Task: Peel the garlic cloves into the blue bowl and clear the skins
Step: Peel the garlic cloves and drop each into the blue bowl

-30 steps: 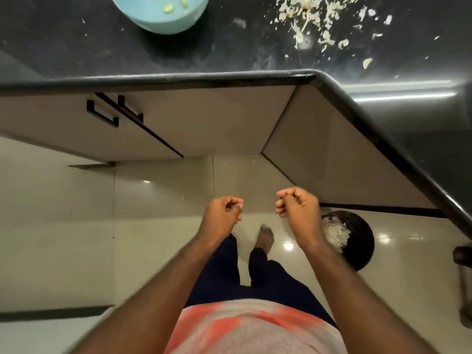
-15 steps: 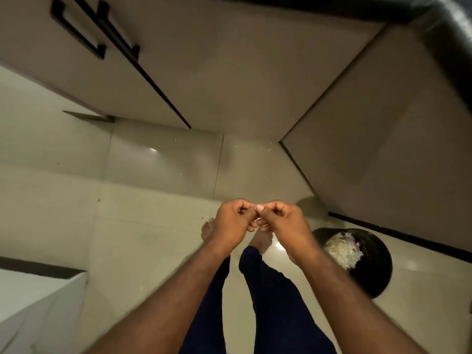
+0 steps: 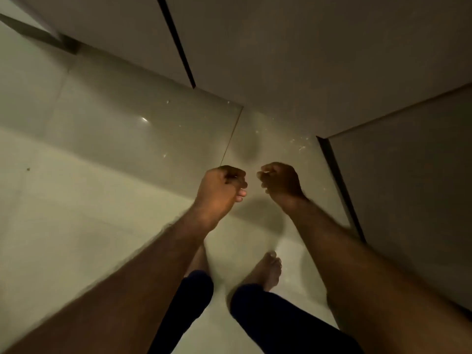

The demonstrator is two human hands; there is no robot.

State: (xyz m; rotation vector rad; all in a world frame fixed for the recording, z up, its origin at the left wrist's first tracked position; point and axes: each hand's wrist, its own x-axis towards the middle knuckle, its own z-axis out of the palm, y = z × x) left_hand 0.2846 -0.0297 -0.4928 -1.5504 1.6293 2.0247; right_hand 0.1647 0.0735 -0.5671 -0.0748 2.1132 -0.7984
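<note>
Garlic skin flecks (image 3: 302, 148), pale and papery, lie scattered on the glossy cream floor tiles (image 3: 102, 200) at the foot of the cabinets, beyond my two hands and nearer the right one. My left hand (image 3: 219, 192) hangs over the tiles with fingers curled in; blur keeps me from telling whether it holds anything. Just beside it, not touching, my right hand (image 3: 279, 183) is curled too, with a pale glint at its fingertips that I cannot make out. Below, my bare feet (image 3: 267, 270) and dark trouser legs (image 3: 268, 318) stand on the floor. Smooth, matt grey-brown cabinet doors (image 3: 306, 60), split by a dark gap, fill the top and right.
</note>
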